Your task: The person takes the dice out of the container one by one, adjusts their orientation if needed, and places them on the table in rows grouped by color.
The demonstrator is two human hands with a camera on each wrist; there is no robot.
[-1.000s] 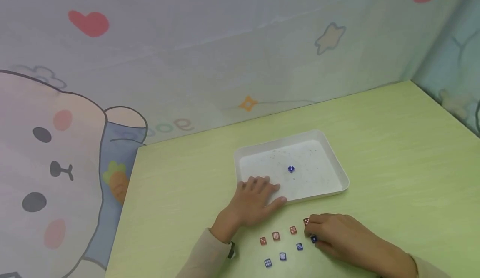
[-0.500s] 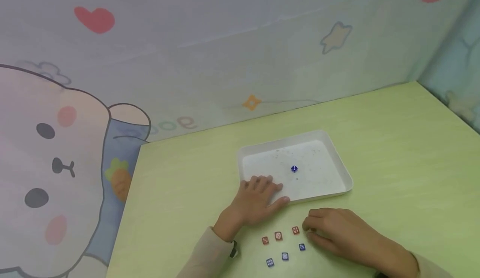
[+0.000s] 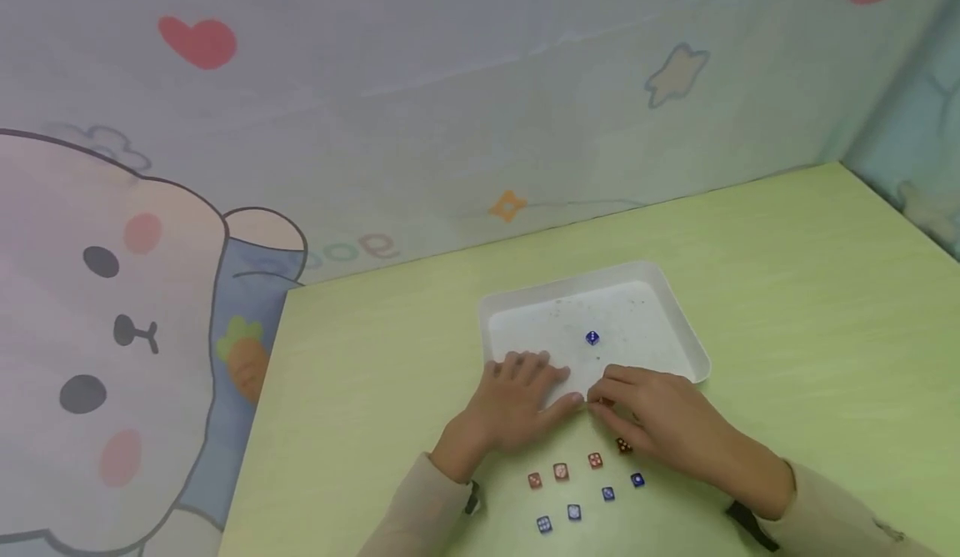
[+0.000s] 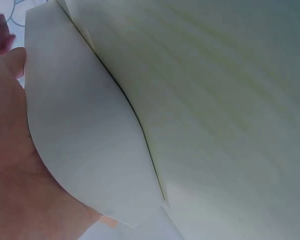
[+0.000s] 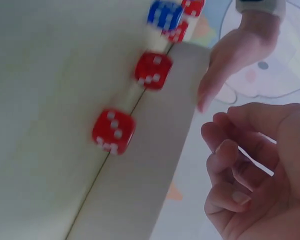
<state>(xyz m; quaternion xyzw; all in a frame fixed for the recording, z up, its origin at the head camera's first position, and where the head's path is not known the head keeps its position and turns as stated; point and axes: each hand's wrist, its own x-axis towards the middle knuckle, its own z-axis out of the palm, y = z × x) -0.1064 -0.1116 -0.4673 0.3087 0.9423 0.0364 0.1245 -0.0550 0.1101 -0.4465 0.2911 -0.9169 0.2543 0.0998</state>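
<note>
My left hand (image 3: 510, 407) rests with spread fingers over the front left corner of the white tray (image 3: 678, 323). In the left wrist view, the palm (image 4: 20, 160) lies against the tray's outer wall (image 4: 85, 115). My right hand (image 3: 667, 424) is at the tray's front rim, beside the left thumb, its thumb and fingers bent together. A small red die (image 3: 606, 403) peeks out between those fingertips, mostly hidden. In the right wrist view the fingers (image 5: 222, 155) curl toward the thumb. One blue die (image 3: 592, 338) lies inside the tray.
In front of the tray, several red dice (image 3: 561, 471) form a slanted row. A parallel row of several blue dice (image 3: 573, 511) lies nearer the body. The green tabletop (image 3: 787, 290) meets a printed cloth backdrop (image 3: 450, 107) behind.
My right hand has moved up and left from the right end of the dice rows to the tray's front rim. The end red and blue dice show again. The left hand stays put.
</note>
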